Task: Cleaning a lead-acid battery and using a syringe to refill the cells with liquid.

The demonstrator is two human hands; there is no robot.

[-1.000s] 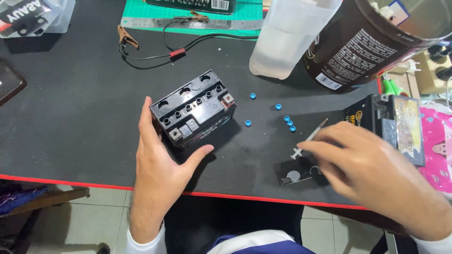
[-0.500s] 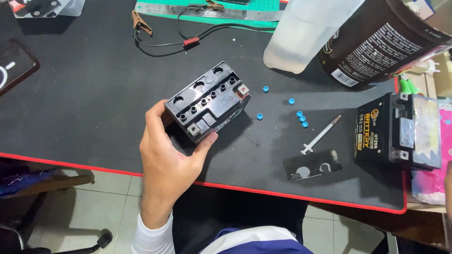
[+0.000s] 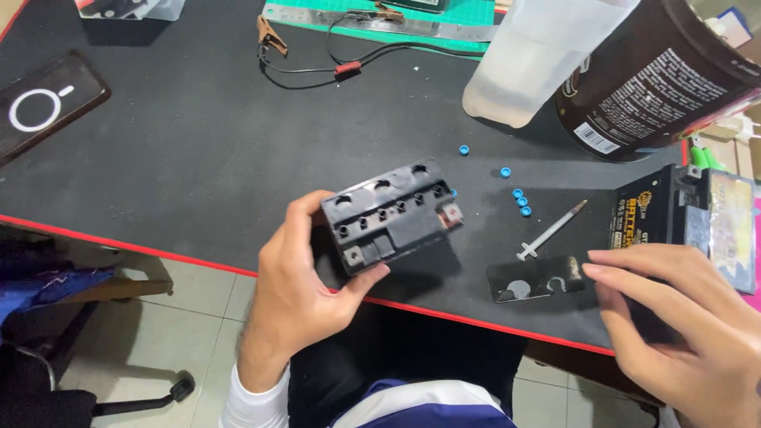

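My left hand point(image 3: 297, 289) grips a small black battery point(image 3: 390, 215) and holds it tilted above the near edge of the dark desk mat point(image 3: 182, 158); its top with a row of small holes faces me. My right hand point(image 3: 682, 317) hovers at the lower right with fingers spread, holding nothing. Its fingertips are just right of a flat black strip point(image 3: 535, 279) lying on the mat. A thin syringe point(image 3: 551, 230) lies just beyond the strip. Several small blue caps point(image 3: 519, 202) are scattered near the battery.
A second black battery point(image 3: 690, 222) stands at the right edge. Behind it are a dark jar point(image 3: 658, 79) and a translucent plastic bottle point(image 3: 535, 59). Clip leads point(image 3: 317, 59) lie near a green cutting mat point(image 3: 380, 20). A phone point(image 3: 43, 103) rests at the left.
My left hand has lifted the battery off the mat and drawn it toward me, tilting it. My right hand, out of view half a second ago, is back beside the black strip.
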